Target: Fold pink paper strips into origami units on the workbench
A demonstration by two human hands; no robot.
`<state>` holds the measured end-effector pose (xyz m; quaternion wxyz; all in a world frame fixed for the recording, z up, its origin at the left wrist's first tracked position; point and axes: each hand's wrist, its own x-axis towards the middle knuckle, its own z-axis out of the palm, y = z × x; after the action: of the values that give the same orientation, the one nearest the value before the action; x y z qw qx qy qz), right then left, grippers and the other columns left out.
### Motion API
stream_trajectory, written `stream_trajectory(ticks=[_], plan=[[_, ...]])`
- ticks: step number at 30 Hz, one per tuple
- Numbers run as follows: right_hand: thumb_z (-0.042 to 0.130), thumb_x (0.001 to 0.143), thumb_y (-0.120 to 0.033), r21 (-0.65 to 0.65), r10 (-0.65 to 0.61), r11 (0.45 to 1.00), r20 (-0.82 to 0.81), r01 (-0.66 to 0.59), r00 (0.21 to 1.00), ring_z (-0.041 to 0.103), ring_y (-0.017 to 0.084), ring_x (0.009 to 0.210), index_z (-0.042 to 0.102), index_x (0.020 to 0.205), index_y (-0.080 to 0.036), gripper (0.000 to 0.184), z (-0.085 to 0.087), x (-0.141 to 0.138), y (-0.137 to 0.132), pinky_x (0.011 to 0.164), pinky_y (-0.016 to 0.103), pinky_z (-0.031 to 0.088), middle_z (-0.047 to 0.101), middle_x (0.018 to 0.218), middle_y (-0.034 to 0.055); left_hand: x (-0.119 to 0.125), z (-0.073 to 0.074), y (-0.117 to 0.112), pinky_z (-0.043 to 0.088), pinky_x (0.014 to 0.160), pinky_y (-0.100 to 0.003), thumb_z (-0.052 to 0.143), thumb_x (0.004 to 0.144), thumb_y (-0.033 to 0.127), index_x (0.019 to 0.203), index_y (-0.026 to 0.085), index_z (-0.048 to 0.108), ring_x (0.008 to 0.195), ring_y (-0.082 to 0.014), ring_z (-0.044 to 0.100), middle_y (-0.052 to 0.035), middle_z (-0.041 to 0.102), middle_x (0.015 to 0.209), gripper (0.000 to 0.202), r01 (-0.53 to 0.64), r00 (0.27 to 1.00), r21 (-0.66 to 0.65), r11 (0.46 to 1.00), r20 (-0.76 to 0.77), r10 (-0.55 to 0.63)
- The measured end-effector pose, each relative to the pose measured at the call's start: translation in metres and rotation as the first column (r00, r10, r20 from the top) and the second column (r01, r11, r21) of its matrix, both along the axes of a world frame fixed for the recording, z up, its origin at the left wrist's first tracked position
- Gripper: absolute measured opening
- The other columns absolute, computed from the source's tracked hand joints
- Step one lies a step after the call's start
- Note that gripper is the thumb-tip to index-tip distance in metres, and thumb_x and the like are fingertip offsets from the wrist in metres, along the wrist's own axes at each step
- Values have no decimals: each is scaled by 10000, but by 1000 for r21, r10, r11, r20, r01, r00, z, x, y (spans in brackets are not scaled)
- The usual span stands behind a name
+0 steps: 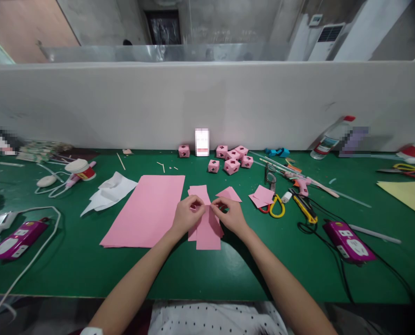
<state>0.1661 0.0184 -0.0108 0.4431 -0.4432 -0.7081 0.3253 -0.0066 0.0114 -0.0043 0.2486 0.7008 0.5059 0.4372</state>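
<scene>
My left hand (188, 215) and my right hand (231, 215) are both closed, thumbs and fingertips pinching the upper edge of a pink paper strip (208, 236). The strip hangs or lies toward me between them. Further pink strips (197, 190) lie underneath, partly covered by it and by my fingers. Just beyond my right hand are small pink paper pieces (232, 192). A stack of large pink paper sheets (144, 209) rests on the table to the left of my left hand.
Several pink paper cubes (231, 166) stand by the partition, near a lit phone (202, 142). Rightward lie pink squares (262, 195), scissors (277, 206), a utility knife (304, 207), a glue gun (302, 184) and a purple power strip (349, 242). Crumpled white paper (111, 191) lies left.
</scene>
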Motion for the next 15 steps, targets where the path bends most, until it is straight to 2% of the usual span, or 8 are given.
stream_trajectory(ticks=[9,15], plan=[[578,805,-263,-32,-27,999,-35,26,999,592,149,636,662,768,-183,121,0,4,2,601,252,461,661,713,20,-4,-2,3,478,678,-244,535,745,141,709,176,592,686,-128,587,-1,622,719,77,-3,1000,-7,1000,29,3],[584,811,-310,-46,-161,987,-173,155,972,540,136,622,628,761,-178,148,-3,13,10,586,242,427,617,714,14,-10,-5,6,474,651,-233,544,773,187,731,178,584,678,-129,589,-1,617,740,59,-80,993,-58,995,80,85]])
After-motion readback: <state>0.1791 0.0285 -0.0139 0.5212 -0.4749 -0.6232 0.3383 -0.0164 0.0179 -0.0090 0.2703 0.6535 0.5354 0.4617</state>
